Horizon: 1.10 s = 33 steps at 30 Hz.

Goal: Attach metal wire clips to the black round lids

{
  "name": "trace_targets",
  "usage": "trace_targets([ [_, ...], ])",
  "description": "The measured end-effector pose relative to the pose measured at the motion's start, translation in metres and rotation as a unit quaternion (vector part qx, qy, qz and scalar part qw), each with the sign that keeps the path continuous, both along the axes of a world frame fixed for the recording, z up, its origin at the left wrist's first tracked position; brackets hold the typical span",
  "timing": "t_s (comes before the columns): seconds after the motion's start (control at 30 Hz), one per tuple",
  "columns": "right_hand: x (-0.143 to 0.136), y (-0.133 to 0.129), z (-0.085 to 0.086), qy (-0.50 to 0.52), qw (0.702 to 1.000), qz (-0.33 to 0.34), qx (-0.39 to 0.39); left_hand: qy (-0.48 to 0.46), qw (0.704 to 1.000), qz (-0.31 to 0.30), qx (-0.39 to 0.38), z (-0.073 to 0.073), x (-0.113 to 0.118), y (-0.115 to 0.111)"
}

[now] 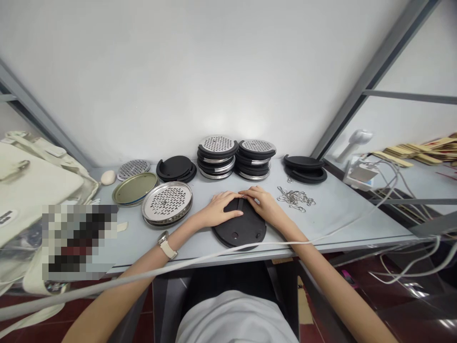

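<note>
A black round plate (238, 226) with a small hole and a peg near its front edge lies flat on the table in front of me. My left hand (222, 209) rests over its left part, thumb on the top face and fingers curled towards the far rim. At that rim, my right hand (263, 204) pinches with bent fingers, close against the left fingertips. A tiny shiny metal piece shows between the fingertips, mostly hidden. To the right lies a loose pile of small metal hooks (295, 197).
Two stacks of black plates with perforated metal discs, a left stack (217, 155) and a right stack (256, 157), stand by the wall. Metal grater discs (167, 202), a gold lid (134, 188) and black plates (305, 167) flank them. A white cable (200, 263) crosses in front.
</note>
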State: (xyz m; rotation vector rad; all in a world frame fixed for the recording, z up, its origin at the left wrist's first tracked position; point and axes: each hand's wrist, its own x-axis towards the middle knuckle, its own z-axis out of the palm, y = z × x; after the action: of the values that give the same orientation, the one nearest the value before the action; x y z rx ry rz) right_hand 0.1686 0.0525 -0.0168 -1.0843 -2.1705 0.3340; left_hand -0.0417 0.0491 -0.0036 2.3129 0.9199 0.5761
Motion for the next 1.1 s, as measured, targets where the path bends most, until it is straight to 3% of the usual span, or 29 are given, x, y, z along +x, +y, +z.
trace_targets([
  [0.37,0.0006,0.0027,-0.0061,0.015,0.999,-0.023,-0.016,0.000,1.000,-0.008,0.000,0.0035,-0.0003,-0.0017],
  [1.1,-0.0003,0.0003,0.0006,-0.025,0.999,-0.025,-0.018,0.003,1.000,-0.001,0.002,0.0002,-0.0001,0.0002],
])
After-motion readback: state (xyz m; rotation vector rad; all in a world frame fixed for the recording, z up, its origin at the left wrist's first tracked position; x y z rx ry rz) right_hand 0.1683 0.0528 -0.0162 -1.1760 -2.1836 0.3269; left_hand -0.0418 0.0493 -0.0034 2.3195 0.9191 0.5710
